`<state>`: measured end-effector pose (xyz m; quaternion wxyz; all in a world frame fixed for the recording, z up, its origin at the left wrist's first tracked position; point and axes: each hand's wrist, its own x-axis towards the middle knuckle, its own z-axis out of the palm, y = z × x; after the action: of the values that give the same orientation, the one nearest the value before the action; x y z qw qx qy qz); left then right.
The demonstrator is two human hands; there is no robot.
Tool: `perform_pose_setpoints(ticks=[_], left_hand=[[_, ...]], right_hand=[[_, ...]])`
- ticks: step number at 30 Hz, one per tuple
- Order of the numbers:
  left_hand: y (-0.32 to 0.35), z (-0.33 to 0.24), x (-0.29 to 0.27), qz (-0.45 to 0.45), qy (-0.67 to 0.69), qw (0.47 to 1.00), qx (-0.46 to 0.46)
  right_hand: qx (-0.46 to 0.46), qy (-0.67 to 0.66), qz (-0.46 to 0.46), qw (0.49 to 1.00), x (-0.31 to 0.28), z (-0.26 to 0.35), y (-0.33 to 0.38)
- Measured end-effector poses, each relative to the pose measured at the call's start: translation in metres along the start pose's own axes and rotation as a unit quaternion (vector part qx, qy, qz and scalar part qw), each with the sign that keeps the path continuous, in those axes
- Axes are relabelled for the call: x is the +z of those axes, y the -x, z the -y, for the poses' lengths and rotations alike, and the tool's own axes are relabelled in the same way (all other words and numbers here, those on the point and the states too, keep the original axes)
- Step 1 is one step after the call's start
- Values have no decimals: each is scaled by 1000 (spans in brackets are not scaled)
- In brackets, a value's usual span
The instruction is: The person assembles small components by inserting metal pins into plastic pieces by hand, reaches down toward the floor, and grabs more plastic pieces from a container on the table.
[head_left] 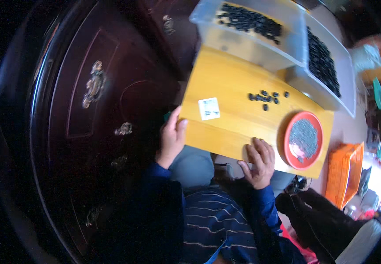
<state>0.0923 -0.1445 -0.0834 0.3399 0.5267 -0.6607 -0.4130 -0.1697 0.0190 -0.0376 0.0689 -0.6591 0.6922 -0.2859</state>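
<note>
My left hand (171, 136) is at the left edge of a small yellow wooden table (230, 127), its thumb against the rim and its other fingers partly hidden; it appears to grip the edge. On the near edge lies my right hand (261, 166), palm down, fingers slightly bent and thumb apart, with nothing in it. To its right sits a round red-orange dish (288, 149) of small grey metal-looking pieces (304, 135). Several small black round parts (264, 97) are scattered beyond the hand. A white printed label (209, 108) lies near my left hand.
Two translucent plastic bins (243, 50) (344, 99) of black parts stand along the far side. Dark wooden furniture with ornate handles (94, 83) rises close on the left. Orange stacked crates (344, 174) stand at right, near another person's dark-clothed leg (318, 215).
</note>
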Motion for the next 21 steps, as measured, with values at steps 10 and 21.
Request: perform_pose_setpoints(ticks=[10,21], left_hand=[[-9,24,14,15,47,999,-9],[-12,33,3,26,52,998,32]], right_hand=[[29,44,25,998,22,-6,-7],[53,79,-23,995,46,-23,9]])
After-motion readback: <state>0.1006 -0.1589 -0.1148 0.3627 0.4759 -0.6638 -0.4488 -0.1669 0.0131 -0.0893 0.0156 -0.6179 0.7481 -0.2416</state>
